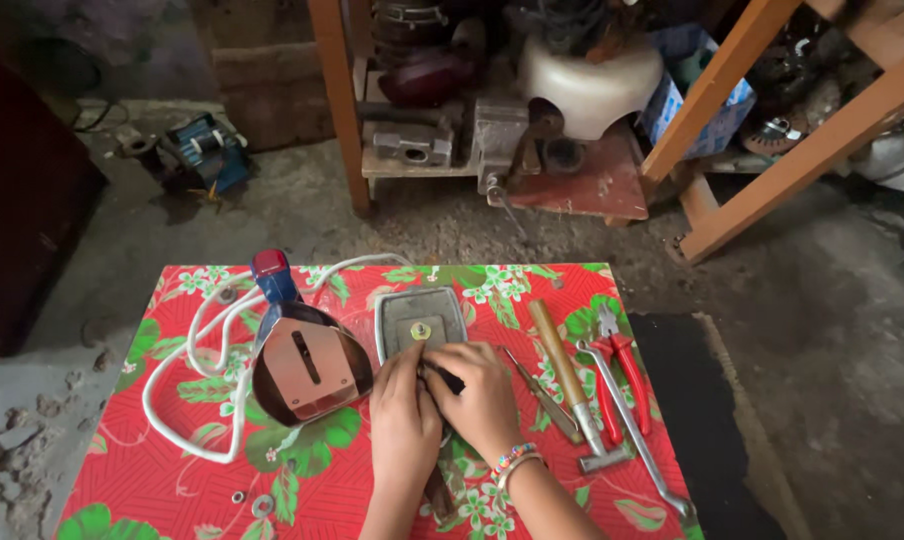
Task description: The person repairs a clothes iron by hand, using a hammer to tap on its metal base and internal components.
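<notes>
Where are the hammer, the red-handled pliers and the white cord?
hammer [562, 368]: head view, middle of its wooden handle.
red-handled pliers [632, 375]: head view, on a red grip.
white cord [152, 385]: head view, left bend of its loop.

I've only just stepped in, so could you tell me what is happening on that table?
A person has both hands on a grey metal plate lying on a red flowered tablecloth. The left hand steadies it, and the right hand holds a dark tool against it; what kind of tool is hard to tell. An iron shell with a white cord lies to the left. A hammer, red pliers, a screwdriver and a wrench lie to the right.
</notes>
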